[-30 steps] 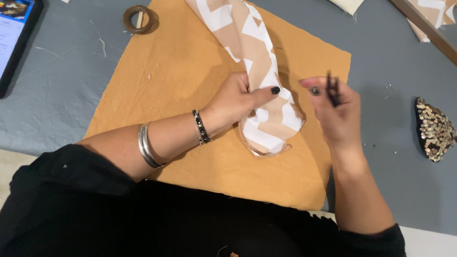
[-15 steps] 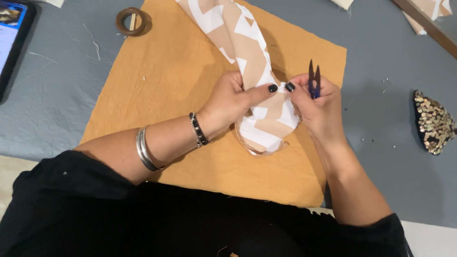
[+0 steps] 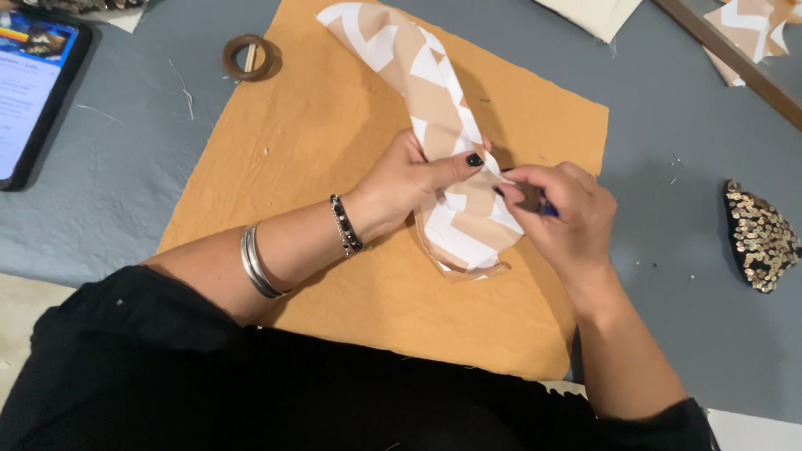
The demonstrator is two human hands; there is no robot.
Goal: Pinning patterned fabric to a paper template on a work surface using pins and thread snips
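A long curved piece of tan-and-white zigzag fabric (image 3: 439, 108) lies on a mustard-orange cloth (image 3: 317, 142) spread over a grey table cover. My left hand (image 3: 409, 179) pinches the zigzag piece near its lower end, thumb on top. My right hand (image 3: 555, 209) is closed around a small dark-blue tool (image 3: 547, 207), mostly hidden in the fingers, and meets the fabric's right edge beside my left thumb. Bracelets sit on my left wrist.
A brown ring-shaped roll (image 3: 248, 57) lies at the top left of the orange cloth. A tablet with a lit screen (image 3: 33, 88) rests at the far left. A gold sequined piece (image 3: 760, 238) sits at the right. More zigzag fabric (image 3: 752, 29) and a wooden strip (image 3: 735, 63) lie top right.
My right hand moved left from open air to the fabric's edge, lowering the dark tool into its closed fingers. My left hand kept its pinch on the zigzag piece.
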